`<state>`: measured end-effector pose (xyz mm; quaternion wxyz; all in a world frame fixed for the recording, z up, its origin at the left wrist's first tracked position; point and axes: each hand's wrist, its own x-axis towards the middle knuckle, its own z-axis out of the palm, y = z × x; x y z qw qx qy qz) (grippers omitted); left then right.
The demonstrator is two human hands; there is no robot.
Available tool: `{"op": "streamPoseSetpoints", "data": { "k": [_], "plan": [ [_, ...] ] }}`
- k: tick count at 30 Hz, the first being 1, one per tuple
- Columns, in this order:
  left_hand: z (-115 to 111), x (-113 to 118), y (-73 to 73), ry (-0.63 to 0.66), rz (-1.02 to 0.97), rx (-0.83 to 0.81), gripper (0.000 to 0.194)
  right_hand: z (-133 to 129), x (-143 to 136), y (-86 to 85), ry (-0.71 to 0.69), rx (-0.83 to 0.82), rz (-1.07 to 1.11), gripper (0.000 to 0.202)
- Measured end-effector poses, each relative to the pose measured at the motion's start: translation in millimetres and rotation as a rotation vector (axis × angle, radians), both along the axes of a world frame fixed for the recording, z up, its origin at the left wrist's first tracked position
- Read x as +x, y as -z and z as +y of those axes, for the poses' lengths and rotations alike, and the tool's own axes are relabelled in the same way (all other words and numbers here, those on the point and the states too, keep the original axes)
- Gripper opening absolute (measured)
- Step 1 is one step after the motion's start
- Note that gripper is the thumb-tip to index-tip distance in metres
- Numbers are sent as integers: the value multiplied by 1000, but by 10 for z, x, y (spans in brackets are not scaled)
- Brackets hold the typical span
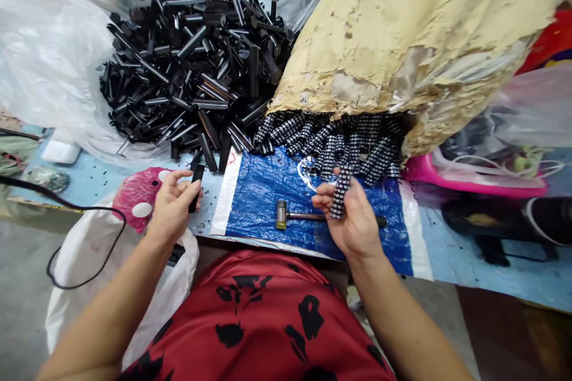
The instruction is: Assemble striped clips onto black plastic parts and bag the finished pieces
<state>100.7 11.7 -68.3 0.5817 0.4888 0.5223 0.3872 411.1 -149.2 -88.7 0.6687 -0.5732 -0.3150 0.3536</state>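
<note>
My left hand [175,199] pinches a short black plastic piece [196,187] at the near edge of a big heap of similar black pieces [192,59]. In my right hand [355,220] lies a black-and-white patterned tube [341,192], its surface dotted with small pale squares, my fingers curled round it. Below that hand a small mallet [281,215] rests on a blue plastic sheet [254,184], part of its handle hidden behind the hand. More patterned tubes [330,143] spill out on the sheet from under a worn cream sack [379,30].
At the left a white bag [71,303] hangs open below the table edge, beside a pink wrapped object [134,193]. A black cable [123,220] loops over the bag. To the right are a pink tray [482,181] and a dark cylindrical device [496,220].
</note>
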Motion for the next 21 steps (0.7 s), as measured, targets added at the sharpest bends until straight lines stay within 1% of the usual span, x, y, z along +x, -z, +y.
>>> {"op": "streamPoseSetpoints", "data": {
  "k": [1,2,5,8,11,13,15,17,19,21],
  "plan": [
    [-24,73,-34,24,-55,-50,47,3,-27,-32,-55,-19,68,37],
    [-54,150,-70,58,-93,-97,49,23,-46,-69,-93,-37,121,40],
    [-165,382,-167,193,-179,-208,42,144,-75,-189,-143,-67,233,52],
    [-292,585,-202,315,-218,-273,34,258,-123,-290,-122,-84,326,52],
    [-408,747,-189,378,-182,-296,33,285,-203,-331,-79,-84,395,50],
    [-475,840,-183,403,-159,-271,39,266,-266,-329,-63,-78,431,50],
    [-534,939,-191,416,-144,-212,42,249,-339,-319,-45,-71,477,49],
    [-590,1062,-207,420,-124,-120,40,257,-428,-314,6,-58,519,46],
    [-638,1202,-213,450,-124,-8,37,289,-520,-315,61,-52,531,45],
    [-671,1322,-204,501,-136,96,35,316,-586,-308,58,-60,492,46]
  ]
}}
